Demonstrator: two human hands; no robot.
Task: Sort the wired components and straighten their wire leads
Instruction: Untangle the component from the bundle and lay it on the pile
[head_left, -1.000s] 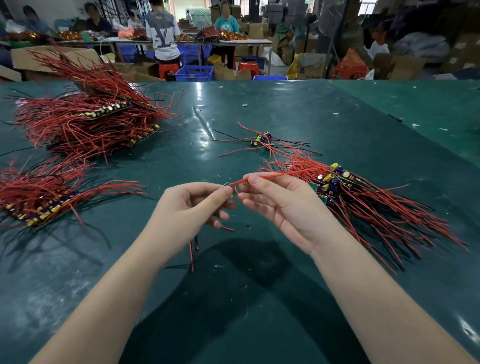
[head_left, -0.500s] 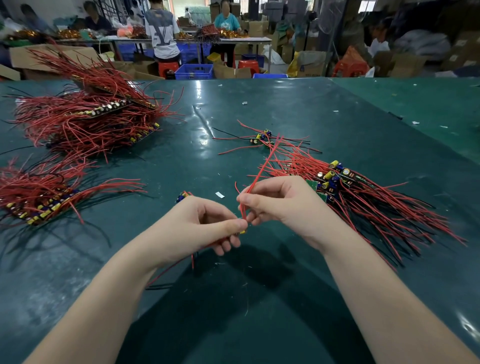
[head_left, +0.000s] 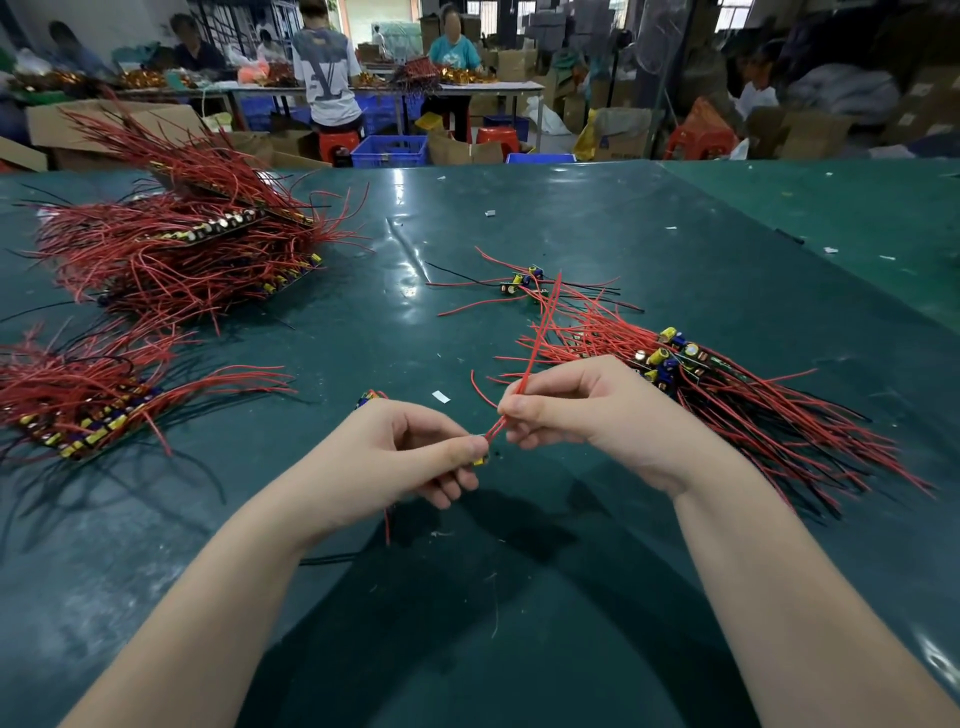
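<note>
My left hand (head_left: 410, 452) pinches a small wired component (head_left: 480, 460) at its body, just above the green table (head_left: 519, 597). My right hand (head_left: 587, 410) pinches that component's red wire leads (head_left: 537, 338) close to the body; the leads point up and away from me. More red and black leads hang below my left hand. A loose pile of wired components (head_left: 675, 358) lies right of my right hand. A small cluster (head_left: 524, 280) lies farther back.
Two large stacks of red-wired components lie at the left: a tall one (head_left: 182, 244) at the back and a flatter one (head_left: 78, 410) nearer. Small white scraps (head_left: 441, 396) dot the table. People work at tables beyond the far edge.
The red leads swung from lying sideways to pointing up and away. My left hand turned the component and dropped lower; my right hand slid to grip the leads near the body.
</note>
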